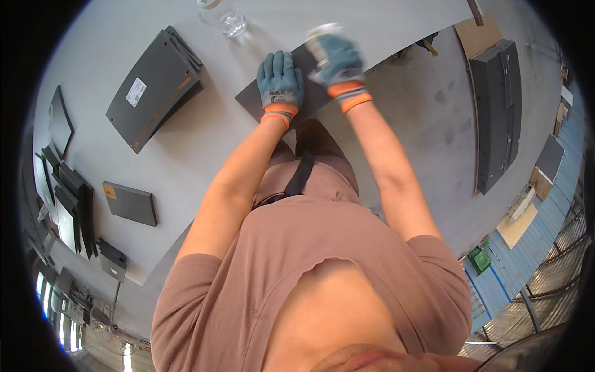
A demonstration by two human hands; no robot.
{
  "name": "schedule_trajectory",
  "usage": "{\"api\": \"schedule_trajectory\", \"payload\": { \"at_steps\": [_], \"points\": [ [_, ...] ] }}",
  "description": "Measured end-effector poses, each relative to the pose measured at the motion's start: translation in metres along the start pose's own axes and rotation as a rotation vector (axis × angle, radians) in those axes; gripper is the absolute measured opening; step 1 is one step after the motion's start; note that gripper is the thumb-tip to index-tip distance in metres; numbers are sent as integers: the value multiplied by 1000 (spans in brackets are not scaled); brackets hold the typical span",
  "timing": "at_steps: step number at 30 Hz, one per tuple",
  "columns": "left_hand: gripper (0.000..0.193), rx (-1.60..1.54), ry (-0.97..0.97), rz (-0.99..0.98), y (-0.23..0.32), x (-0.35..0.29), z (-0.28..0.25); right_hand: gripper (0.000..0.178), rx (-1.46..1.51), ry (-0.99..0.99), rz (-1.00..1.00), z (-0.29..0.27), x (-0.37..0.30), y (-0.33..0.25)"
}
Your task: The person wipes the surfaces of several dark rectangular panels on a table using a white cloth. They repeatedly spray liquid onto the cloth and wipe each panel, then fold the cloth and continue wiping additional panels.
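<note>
A flat dark grey panel [315,98] lies at the near edge of the pale table, in front of my body. My left hand [280,79], in a blue-grey work glove with an orange cuff, rests flat on the panel with its fingers stretched out. Over the panel's right part, my right hand [339,59], gloved alike, grips a white cloth [325,30]. That hand and the cloth are smeared by motion, and part of the cloth is hidden under the fingers.
A clear plastic bottle [228,20] stands beyond my left hand. To the left are a stack of dark panels [152,93] with a white label and a smaller grey panel [131,203]. Another dark stack [499,118] is at the right, past the table edge.
</note>
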State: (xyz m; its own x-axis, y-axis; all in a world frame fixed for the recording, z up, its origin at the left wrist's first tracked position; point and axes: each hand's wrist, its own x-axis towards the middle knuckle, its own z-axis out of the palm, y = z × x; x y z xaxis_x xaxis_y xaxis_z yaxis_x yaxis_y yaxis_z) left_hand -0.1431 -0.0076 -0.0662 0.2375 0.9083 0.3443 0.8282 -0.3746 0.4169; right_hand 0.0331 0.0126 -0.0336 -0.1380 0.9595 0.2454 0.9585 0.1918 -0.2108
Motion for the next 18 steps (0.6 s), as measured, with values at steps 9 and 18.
{"api": "schedule_trajectory", "payload": {
  "at_steps": [9, 18],
  "points": [
    [41, -11, 85, 48, 9, 10, 2, 44, -158, 101, 111, 17, 5, 166],
    [48, -456, 17, -440, 51, 41, -26, 26, 988, -213, 225, -68, -13, 108]
  ]
}}
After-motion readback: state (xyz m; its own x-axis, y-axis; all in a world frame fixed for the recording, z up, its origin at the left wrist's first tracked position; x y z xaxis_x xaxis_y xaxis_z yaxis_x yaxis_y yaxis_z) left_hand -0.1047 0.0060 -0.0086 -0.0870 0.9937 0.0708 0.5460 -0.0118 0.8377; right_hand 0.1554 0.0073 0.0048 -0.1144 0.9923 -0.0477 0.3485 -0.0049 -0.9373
